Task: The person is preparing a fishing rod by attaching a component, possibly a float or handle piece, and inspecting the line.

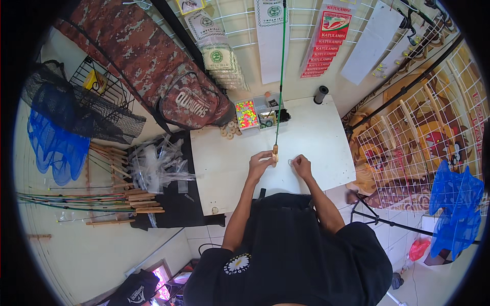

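A thin green fishing rod (280, 76) stands nearly upright over the white table (316, 137), its wooden butt end (275, 153) resting near the table's front. My left hand (260, 162) is closed around that butt end. My right hand (301, 164) lies just to the right of it, fingers pinched on a small clear ring-like piece (290, 162) on the tabletop.
A compartment box of bright beads (247, 113) and small round wooden pieces (229, 130) sit at the table's far left. A black spool (320, 94) stands at the far edge. A camouflage bag (168, 76), rods with wooden handles (117, 201), clear bags (158, 166) and blue nets (56, 145) lie left.
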`<action>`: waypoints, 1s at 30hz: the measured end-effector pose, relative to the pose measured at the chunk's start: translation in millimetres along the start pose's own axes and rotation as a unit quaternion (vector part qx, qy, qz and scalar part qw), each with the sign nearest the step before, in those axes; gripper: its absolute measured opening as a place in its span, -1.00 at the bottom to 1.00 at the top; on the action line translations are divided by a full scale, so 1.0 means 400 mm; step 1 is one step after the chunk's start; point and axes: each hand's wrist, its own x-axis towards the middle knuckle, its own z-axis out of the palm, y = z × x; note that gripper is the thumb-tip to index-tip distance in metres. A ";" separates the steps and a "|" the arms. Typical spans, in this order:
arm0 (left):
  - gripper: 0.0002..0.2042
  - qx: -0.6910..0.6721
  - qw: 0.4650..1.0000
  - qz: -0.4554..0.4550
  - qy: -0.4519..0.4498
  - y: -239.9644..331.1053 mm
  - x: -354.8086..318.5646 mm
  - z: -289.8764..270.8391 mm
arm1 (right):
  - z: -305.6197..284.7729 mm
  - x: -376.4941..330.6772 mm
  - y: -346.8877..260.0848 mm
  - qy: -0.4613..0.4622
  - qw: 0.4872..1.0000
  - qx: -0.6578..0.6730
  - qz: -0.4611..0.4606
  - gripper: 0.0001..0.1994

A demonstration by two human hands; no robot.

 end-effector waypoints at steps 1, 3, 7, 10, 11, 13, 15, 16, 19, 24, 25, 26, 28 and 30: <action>-0.65 -0.001 1.000 0.000 0.001 -0.003 0.002 -0.003 | -0.012 0.005 -0.006 -0.049 0.993 0.100 0.049 -0.88; -0.61 -0.027 1.000 -0.002 -0.009 -0.016 0.004 -0.011 | -0.047 0.010 -0.042 -0.101 0.970 0.196 0.098 -0.88; -0.61 -0.038 0.999 -0.001 -0.011 -0.017 0.001 -0.014 | -0.104 0.017 -0.134 -0.148 0.873 0.442 0.144 -0.79; -0.61 -0.035 0.999 0.005 -0.009 -0.024 0.009 -0.014 | -0.127 0.031 -0.167 -0.197 0.785 0.534 0.243 -0.82; -0.61 -0.041 0.999 0.006 -0.012 -0.024 0.009 -0.011 | -0.132 0.035 -0.166 -0.195 0.785 0.535 0.243 -0.82; -0.61 -0.047 0.999 0.006 -0.016 -0.024 0.011 -0.009 | -0.139 0.046 -0.166 -0.221 0.756 0.566 0.242 -0.82; -0.62 -0.049 0.999 0.009 -0.018 -0.029 0.009 -0.015 | -0.155 0.051 -0.191 -0.235 0.723 0.595 0.259 -0.81; -0.62 -0.050 0.999 0.009 -0.015 -0.031 0.008 -0.018 | -0.162 0.051 -0.204 -0.247 0.688 0.624 0.275 -0.81; -0.63 -0.057 0.998 -0.004 -0.021 -0.020 0.008 -0.012 | -0.161 0.045 -0.187 -0.258 0.754 0.560 0.226 -0.79; -0.63 -0.050 0.998 0.009 -0.022 -0.025 0.011 -0.014 | -0.125 0.044 -0.175 -0.255 0.848 0.440 0.148 -0.86; -0.62 -0.036 0.999 0.008 -0.024 -0.026 0.013 -0.014 | -0.112 0.045 -0.174 -0.246 0.865 0.423 0.110 -0.83; -0.62 -0.036 0.999 0.008 -0.024 -0.027 0.012 -0.015 | -0.105 0.046 -0.182 -0.238 0.880 0.406 0.072 -0.79; -0.62 -0.061 0.998 0.004 -0.024 -0.027 0.012 -0.013 | -0.099 0.044 -0.194 -0.231 0.898 0.371 0.047 -0.71; -0.63 -0.057 0.998 0.002 -0.023 -0.032 0.015 -0.016 | -0.098 0.044 -0.209 -0.231 0.914 0.333 0.006 -0.49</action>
